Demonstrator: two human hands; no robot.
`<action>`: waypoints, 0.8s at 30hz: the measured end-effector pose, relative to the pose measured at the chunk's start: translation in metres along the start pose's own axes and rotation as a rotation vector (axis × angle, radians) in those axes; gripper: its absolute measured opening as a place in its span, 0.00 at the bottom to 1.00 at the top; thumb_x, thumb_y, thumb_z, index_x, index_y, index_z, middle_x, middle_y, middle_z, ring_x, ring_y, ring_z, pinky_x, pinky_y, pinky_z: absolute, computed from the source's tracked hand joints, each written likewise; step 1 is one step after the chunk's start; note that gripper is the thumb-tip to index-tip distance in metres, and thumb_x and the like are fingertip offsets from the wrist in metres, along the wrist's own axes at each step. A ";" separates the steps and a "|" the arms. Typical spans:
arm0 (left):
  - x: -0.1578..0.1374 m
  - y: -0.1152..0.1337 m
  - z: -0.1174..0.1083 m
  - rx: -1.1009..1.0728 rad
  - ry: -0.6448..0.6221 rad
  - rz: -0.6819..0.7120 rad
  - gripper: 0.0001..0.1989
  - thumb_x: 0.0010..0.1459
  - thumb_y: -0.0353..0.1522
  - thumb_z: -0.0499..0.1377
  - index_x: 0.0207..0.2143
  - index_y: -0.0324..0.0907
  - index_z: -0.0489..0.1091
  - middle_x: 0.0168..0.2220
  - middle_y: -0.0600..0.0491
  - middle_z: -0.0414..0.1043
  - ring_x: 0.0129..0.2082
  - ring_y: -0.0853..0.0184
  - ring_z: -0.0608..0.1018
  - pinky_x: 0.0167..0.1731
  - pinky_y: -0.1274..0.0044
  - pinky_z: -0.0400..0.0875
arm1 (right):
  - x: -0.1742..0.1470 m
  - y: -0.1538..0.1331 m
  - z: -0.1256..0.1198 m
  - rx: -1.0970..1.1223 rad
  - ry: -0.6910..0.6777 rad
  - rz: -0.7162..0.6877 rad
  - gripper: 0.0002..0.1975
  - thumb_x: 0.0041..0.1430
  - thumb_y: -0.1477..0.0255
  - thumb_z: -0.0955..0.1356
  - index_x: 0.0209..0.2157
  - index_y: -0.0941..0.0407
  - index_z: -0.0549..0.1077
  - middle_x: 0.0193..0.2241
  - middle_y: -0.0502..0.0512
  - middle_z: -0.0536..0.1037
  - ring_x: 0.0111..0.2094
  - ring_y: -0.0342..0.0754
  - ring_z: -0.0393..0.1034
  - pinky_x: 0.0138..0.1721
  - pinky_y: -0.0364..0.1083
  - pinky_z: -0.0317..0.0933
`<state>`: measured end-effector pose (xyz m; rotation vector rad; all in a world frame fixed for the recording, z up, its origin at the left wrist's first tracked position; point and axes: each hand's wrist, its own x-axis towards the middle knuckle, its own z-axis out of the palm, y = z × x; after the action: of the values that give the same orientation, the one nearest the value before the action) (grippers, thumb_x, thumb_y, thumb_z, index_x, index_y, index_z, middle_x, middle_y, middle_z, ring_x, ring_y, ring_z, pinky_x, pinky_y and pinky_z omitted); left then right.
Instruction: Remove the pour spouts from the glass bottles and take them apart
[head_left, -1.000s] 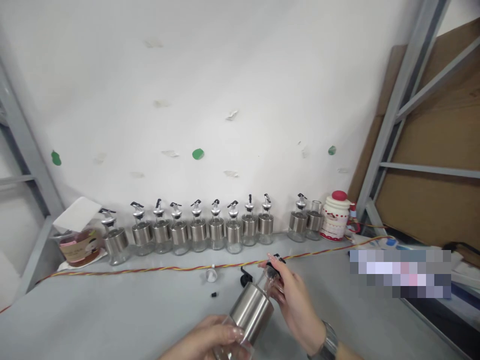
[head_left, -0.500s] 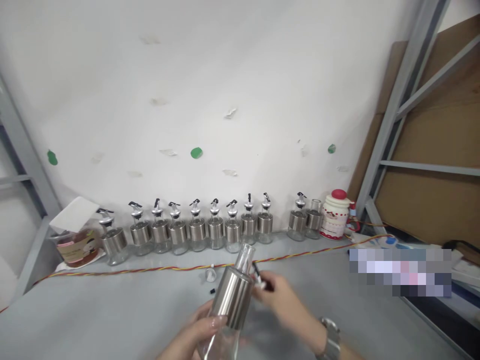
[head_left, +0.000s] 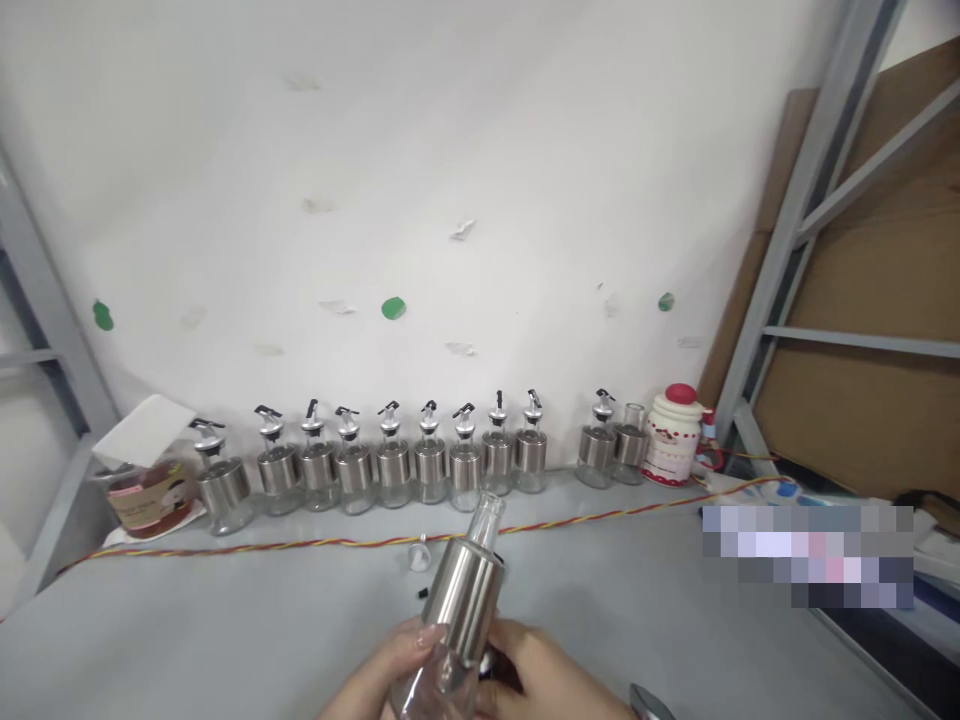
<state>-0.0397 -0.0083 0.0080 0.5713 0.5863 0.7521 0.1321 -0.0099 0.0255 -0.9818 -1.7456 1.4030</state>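
Observation:
My left hand (head_left: 394, 660) is closed round an oil bottle (head_left: 463, 595) of clear glass with a steel sleeve. The bottle leans to the right, its bare glass neck uppermost. Behind its lower right side, my right hand (head_left: 540, 668) is closed on a pourer spout (head_left: 487, 662), of which only small dark and pale parts show; the bottle hides the fingertips. On the table beyond the bottle lie a small clear funnel-like piece (head_left: 418, 555) and a little black cap (head_left: 422, 594).
Along the wall stands a row of similar bottles (head_left: 392, 470), most with pourers; one bottle (head_left: 631, 445) has an open neck. A red-and-white jar (head_left: 672, 440) is at its right, a brown-filled container (head_left: 154, 505) at its left. A twisted red-yellow cord (head_left: 300, 545) crosses the table.
My right hand has moved down and toward me with the pourer spout, from beside the bottle's neck to behind its lower side. The bottle stays in my left hand, nearly unmoved.

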 end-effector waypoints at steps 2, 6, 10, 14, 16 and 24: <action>-0.002 0.005 0.003 -0.033 0.021 -0.027 0.15 0.47 0.37 0.60 0.34 0.36 0.71 0.30 0.48 0.76 0.32 0.61 0.77 0.39 0.72 0.65 | 0.000 -0.003 0.000 0.096 -0.061 -0.033 0.15 0.46 0.74 0.66 0.39 0.54 0.71 0.28 0.49 0.73 0.31 0.46 0.65 0.35 0.41 0.57; -0.001 0.011 0.006 -0.059 -0.021 0.010 0.14 0.50 0.36 0.58 0.35 0.35 0.72 0.33 0.48 0.77 0.33 0.64 0.76 0.36 0.74 0.66 | 0.000 0.000 -0.004 0.053 -0.081 0.026 0.14 0.45 0.73 0.67 0.37 0.55 0.71 0.21 0.44 0.63 0.23 0.39 0.55 0.26 0.38 0.52; 0.009 0.009 -0.003 -0.057 -0.055 0.063 0.17 0.51 0.36 0.56 0.41 0.34 0.69 0.37 0.46 0.75 0.41 0.59 0.74 0.38 0.71 0.65 | 0.001 0.004 -0.011 -0.058 -0.014 0.067 0.16 0.42 0.68 0.70 0.36 0.55 0.72 0.18 0.42 0.55 0.21 0.38 0.47 0.21 0.38 0.44; 0.018 0.004 -0.015 0.109 0.084 0.113 0.19 0.47 0.38 0.60 0.40 0.34 0.69 0.38 0.43 0.74 0.40 0.55 0.74 0.40 0.67 0.65 | 0.005 -0.001 -0.019 0.057 0.163 0.097 0.21 0.42 0.60 0.70 0.39 0.56 0.71 0.15 0.41 0.53 0.17 0.37 0.45 0.17 0.38 0.41; 0.020 0.003 -0.015 0.234 0.160 0.127 0.18 0.45 0.37 0.62 0.36 0.34 0.70 0.34 0.43 0.74 0.35 0.57 0.75 0.39 0.68 0.65 | 0.007 -0.003 -0.022 0.216 0.167 0.208 0.22 0.44 0.55 0.67 0.36 0.57 0.70 0.13 0.39 0.51 0.14 0.36 0.42 0.14 0.38 0.38; 0.016 -0.001 0.016 0.531 -0.077 0.208 0.24 0.35 0.42 0.66 0.33 0.36 0.74 0.30 0.47 0.75 0.36 0.54 0.74 0.40 0.67 0.63 | 0.002 0.001 -0.006 0.514 0.379 0.184 0.19 0.31 0.62 0.74 0.26 0.58 0.71 0.19 0.46 0.67 0.19 0.38 0.59 0.17 0.36 0.50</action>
<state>-0.0191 -0.0009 0.0134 1.1606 0.6645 0.7662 0.1364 -0.0053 0.0255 -1.0463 -0.9713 1.5512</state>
